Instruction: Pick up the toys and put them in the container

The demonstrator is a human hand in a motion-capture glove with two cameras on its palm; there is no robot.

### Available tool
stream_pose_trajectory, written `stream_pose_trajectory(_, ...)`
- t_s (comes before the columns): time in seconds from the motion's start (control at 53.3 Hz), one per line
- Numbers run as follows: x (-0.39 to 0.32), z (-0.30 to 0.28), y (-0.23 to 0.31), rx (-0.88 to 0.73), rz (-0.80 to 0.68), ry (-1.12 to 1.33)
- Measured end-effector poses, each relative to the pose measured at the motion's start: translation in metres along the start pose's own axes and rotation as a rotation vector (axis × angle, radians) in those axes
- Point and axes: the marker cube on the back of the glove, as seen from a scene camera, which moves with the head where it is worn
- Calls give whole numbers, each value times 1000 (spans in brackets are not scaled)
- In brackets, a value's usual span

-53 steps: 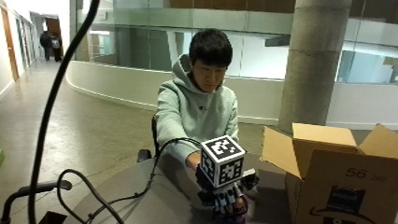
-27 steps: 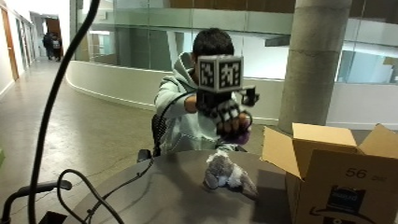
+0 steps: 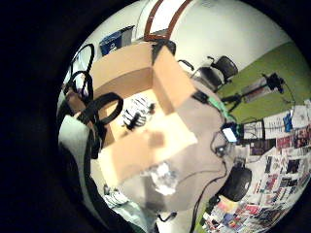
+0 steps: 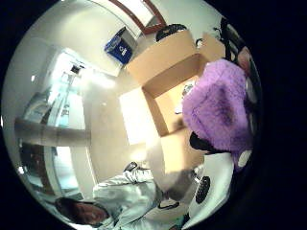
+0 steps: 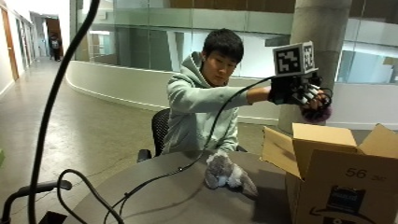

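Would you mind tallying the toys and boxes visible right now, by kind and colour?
Purple plush toy, held above the box by the gloved right hand: 1
Grey plush toy, lying on the table: 1
Cardboard box, flaps open: 1
Total: 3 things, 2 of them toys. Something striped lies inside the box; I cannot identify it.

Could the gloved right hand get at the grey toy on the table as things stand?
Probably not right away: the right hand is raised above the cardboard box and grips a purple toy. The grey toy itself lies uncovered on the table.
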Motion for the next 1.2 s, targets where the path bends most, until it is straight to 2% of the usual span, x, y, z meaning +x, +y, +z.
stream_pose_trajectory(0.131,-25,49,-9,-156,57,-75)
stream_pose_trajectory(0.337,-17,55,12,-181,35,-93)
stream_pose_trajectory(0.712,53,5,90,-46,94,-116)
stream_pose_trajectory(0.956,85,19,181,29,82,-96)
stream_pose_trajectory(1.069,103,47,214,-49,68,-85)
stream_pose_trajectory(1.2,93,107,258,-305,60,-59)
